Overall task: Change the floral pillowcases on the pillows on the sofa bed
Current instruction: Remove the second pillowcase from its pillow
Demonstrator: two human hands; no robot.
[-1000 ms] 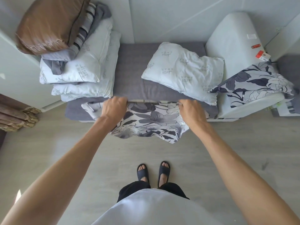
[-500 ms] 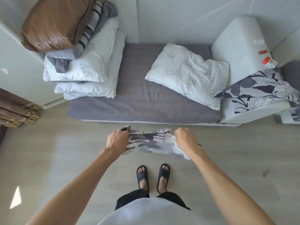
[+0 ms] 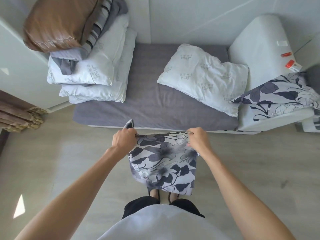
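Both arms outstretched — left grip (image 3: 123, 140) and right grip (image 3: 199, 140) clenched.

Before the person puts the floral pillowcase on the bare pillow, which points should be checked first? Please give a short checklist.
1. Left hand grips the top edge of the floral pillowcase: ok.
2. Right hand grips the same edge: ok.
3. Pillowcase hangs free of the floor: cannot tell.
4. Opening is at the held edge: cannot tell.
5. Bare pillow lies uncovered on the sofa bed: ok.
6. Other floral pillowcase lies off the pillow: ok.
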